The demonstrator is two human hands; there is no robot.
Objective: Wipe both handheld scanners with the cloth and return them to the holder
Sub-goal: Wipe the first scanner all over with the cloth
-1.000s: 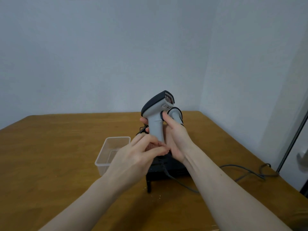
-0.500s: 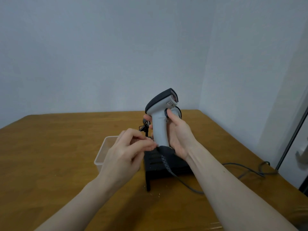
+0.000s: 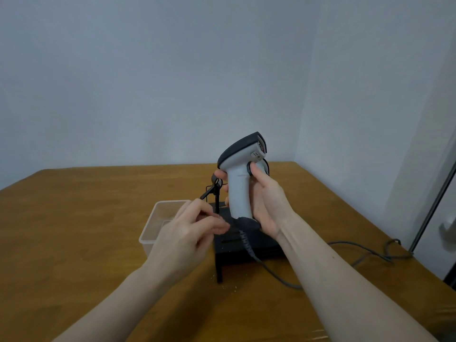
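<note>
Two hands point(image 3: 190, 233), one scanner point(image 3: 240, 183), one holder point(image 3: 237, 245), one clear tub point(image 3: 154, 225).

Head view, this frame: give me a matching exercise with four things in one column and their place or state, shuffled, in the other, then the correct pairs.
Things
1. grey scanner
2. clear plastic tub
3. black holder
4. left hand

Places or states
A. stands on the table under the raised scanner
B. held upright above the table by the right hand
C. fingers loosely curled, holding nothing, just left of the scanner's base
D. sits on the table to the left of the holder

Pairs: 1-B, 2-D, 3-A, 4-C
</note>
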